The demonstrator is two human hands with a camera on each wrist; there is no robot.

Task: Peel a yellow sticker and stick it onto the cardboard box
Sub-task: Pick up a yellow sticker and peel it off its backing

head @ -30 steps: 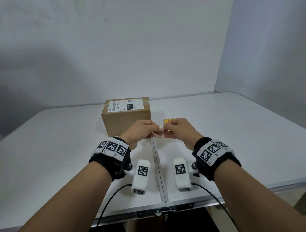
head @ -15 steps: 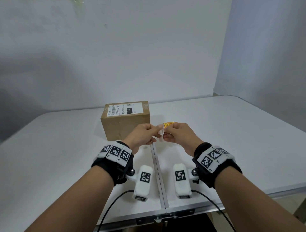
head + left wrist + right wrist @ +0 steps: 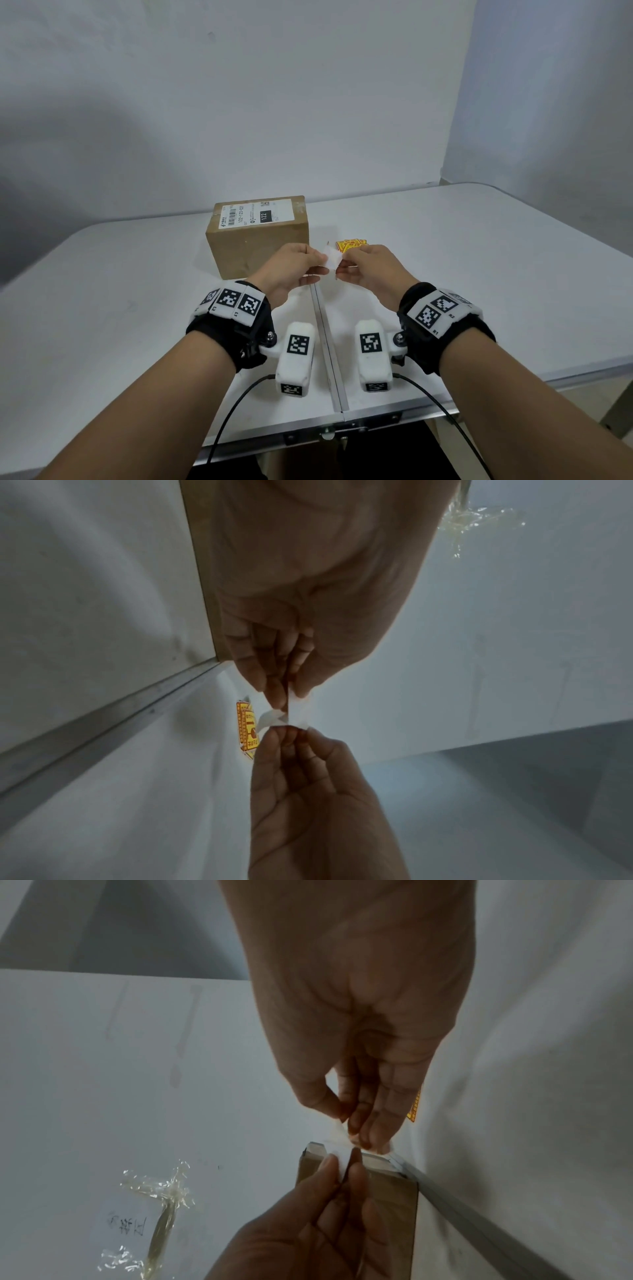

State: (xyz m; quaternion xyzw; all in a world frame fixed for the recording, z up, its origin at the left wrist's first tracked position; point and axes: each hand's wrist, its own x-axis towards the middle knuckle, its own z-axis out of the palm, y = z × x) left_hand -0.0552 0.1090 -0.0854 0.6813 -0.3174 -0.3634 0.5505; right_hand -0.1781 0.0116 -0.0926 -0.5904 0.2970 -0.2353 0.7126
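Head view, largest first: the white counter (image 3: 479, 274), split by a metal seam running toward me. At about 11 o'clock from my hands sits the cardboard box (image 3: 258, 246); its white shipping label (image 3: 257, 214) reads "122-121-037", with "122" in a black block. At 1 o'clock, lying on the counter just beyond my right hand (image 3: 373, 270), is a yellow sticker sheet (image 3: 351, 245) with red print too small to read. My left hand (image 3: 291, 270) and right hand are raised above the seam, each pinching an edge of a small white sticker piece (image 3: 333, 259) between thumb and fingers; only its white side shows.
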